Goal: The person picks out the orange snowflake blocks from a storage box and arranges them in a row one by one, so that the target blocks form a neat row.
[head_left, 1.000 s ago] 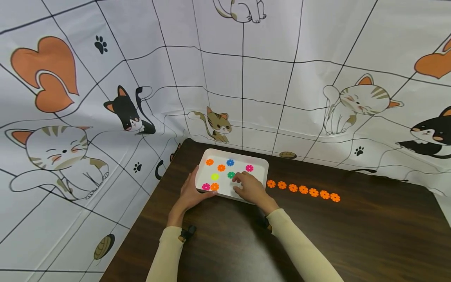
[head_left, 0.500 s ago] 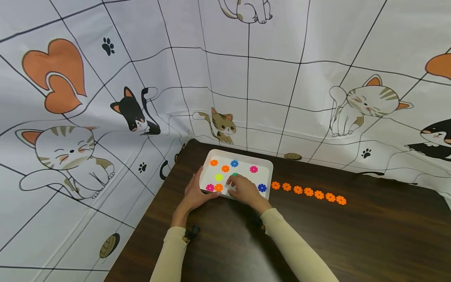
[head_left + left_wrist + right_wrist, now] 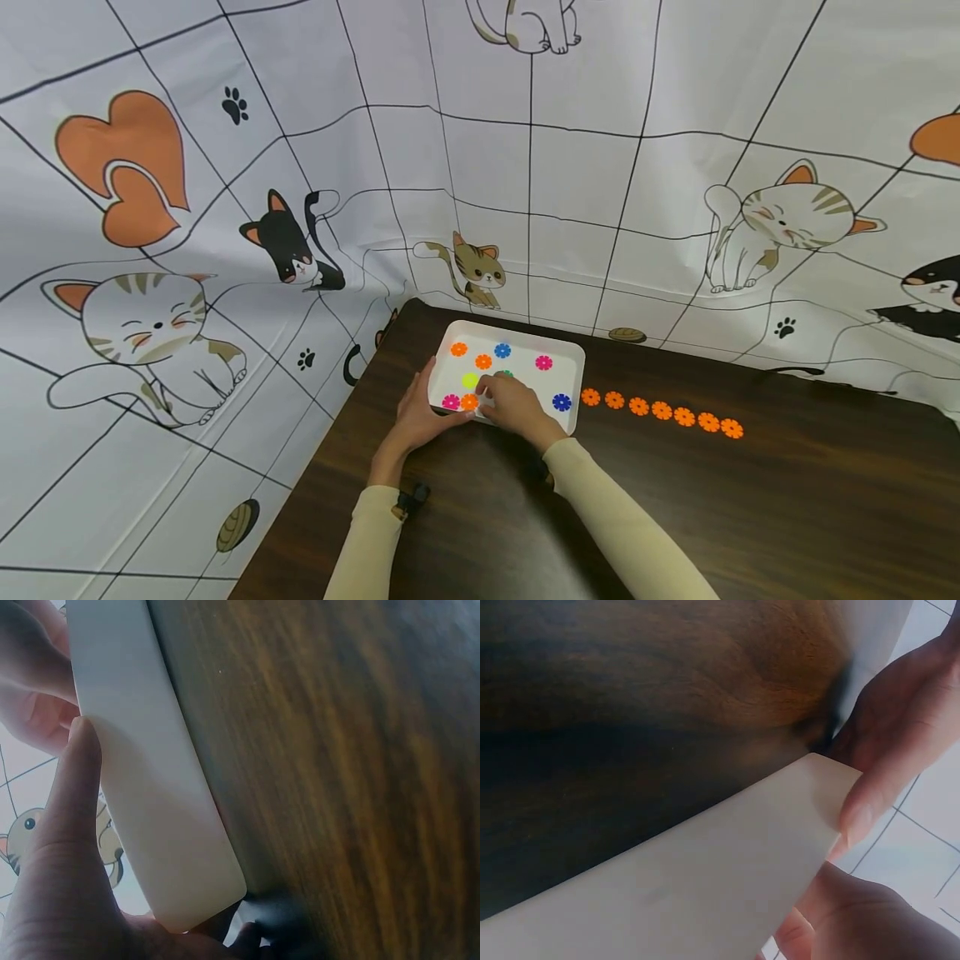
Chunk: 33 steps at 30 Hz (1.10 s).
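Note:
A white rectangular tray [image 3: 566, 350] on the table carries several flower-shaped plastic discs in mixed colours. My left hand [image 3: 420, 417] grips its near left corner, thumb along the front rim; in the left wrist view the thumb lies up against the pale tray wall [image 3: 150, 772]. Over the tray's front part is my right hand [image 3: 517, 408], fingers bent and thumb apart from the index finger. Its fingertips are right beside an orange disc [image 3: 468, 402], near a yellow disc [image 3: 470, 381]. A green disc [image 3: 507, 375] is partly hidden behind this hand.
Right of the tray, several orange discs [image 3: 662, 411] lie in a row on the dark wooden table [image 3: 787, 483]. A dark blue disc [image 3: 562, 402] sits at the tray's right end. A cat-printed white sheet [image 3: 570, 192] hangs behind the table and along its left side.
My right hand has moved left across the tray toward the orange disc at the front, uncovering the dark blue disc. The left hand keeps its grip on the corner. The view has shifted slightly.

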Motion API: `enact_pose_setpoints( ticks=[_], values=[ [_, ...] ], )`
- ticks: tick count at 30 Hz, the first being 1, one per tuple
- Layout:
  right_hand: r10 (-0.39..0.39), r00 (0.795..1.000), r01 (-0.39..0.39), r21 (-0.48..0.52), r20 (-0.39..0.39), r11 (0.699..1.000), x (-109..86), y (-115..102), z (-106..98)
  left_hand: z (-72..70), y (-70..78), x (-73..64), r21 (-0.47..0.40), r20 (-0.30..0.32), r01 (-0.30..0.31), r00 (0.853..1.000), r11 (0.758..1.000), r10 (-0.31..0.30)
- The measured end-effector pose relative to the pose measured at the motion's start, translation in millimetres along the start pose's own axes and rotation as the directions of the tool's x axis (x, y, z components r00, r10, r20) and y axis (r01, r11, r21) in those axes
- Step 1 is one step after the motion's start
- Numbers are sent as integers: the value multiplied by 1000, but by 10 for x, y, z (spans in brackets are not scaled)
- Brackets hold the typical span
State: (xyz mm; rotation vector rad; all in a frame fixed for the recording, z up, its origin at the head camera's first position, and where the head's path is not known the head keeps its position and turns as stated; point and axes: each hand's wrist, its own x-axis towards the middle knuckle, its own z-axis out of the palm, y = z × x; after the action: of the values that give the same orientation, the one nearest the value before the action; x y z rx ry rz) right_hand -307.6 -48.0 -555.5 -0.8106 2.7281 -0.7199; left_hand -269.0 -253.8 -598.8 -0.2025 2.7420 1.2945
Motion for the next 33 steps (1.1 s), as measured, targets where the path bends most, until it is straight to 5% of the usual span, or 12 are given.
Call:
enact_pose_setpoints(
  ticks=[33],
  values=[
    [52, 997, -48, -64, 57, 997, 237, -87, 115, -12, 8, -14, -4, -6, 8, 1000, 1000, -8]
  ],
)
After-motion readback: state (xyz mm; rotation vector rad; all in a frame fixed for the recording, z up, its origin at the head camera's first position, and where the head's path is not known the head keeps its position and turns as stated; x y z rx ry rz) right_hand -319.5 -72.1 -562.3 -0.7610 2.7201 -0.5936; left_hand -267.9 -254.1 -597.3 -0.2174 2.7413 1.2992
